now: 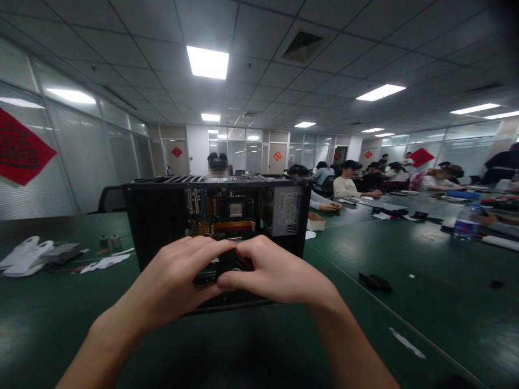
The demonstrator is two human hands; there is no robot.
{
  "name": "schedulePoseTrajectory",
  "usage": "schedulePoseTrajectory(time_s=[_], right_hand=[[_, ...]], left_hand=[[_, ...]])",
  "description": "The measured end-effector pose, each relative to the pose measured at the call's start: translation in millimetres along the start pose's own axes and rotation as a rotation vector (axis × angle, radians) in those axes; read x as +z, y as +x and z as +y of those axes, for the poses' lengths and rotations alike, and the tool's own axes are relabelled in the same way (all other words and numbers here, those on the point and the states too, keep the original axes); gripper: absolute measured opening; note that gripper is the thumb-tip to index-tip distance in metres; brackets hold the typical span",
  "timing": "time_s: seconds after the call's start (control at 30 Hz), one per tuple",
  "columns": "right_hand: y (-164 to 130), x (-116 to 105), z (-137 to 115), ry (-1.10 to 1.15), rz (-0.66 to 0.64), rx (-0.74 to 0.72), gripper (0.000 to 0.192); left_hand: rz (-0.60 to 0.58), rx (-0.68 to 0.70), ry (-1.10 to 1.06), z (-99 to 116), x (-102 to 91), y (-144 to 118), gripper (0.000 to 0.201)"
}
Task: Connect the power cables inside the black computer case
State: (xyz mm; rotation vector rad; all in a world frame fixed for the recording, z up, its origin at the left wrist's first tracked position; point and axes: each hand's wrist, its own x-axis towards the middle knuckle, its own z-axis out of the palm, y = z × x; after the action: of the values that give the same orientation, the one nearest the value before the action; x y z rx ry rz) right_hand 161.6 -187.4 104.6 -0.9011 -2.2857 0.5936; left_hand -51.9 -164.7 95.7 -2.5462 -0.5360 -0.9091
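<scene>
An open black computer case (162,216) stands on the green table in front of me, its open side facing me. Inside it show a motherboard (217,208), a silver processor area (235,209) and a power supply (286,208) with a label at the upper right. My left hand (180,273) and my right hand (270,270) meet at the lower middle of the opening. Their curled fingers and thumbs close around a small dark part with a red wire (244,260). My hands hide most of that part, so its kind is unclear.
On the left of the table (344,319) lie a white plastic bag (26,256), a grey box (62,252) and paper scraps. To the right are a small open box (315,221), a black cloth-like item (375,282) and a water bottle (466,221). Several people sit beyond.
</scene>
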Motion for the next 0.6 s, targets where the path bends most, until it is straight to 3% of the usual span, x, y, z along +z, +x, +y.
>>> schedulePoseTrajectory(time_s=[0.13,0.33,0.4,0.6], right_hand=[[7.3,0.6,10.5,0.009,0.028,0.008,0.022],[8.1,0.0,12.3,-0.049,0.082,0.051,0.015],[8.0,-0.1,12.1,-0.070,0.080,0.050,0.007],[8.5,-1.5,12.9,-0.099,0.075,0.039,0.010]], left_hand=[[-0.004,-0.071,-0.091,3.4,-3.7,1.3,0.052],[0.075,-0.139,-0.187,22.7,-4.1,13.2,0.022],[0.091,-0.121,-0.206,26.3,-0.3,17.3,0.019],[0.150,-0.157,-0.254,30.2,7.4,21.5,0.019]])
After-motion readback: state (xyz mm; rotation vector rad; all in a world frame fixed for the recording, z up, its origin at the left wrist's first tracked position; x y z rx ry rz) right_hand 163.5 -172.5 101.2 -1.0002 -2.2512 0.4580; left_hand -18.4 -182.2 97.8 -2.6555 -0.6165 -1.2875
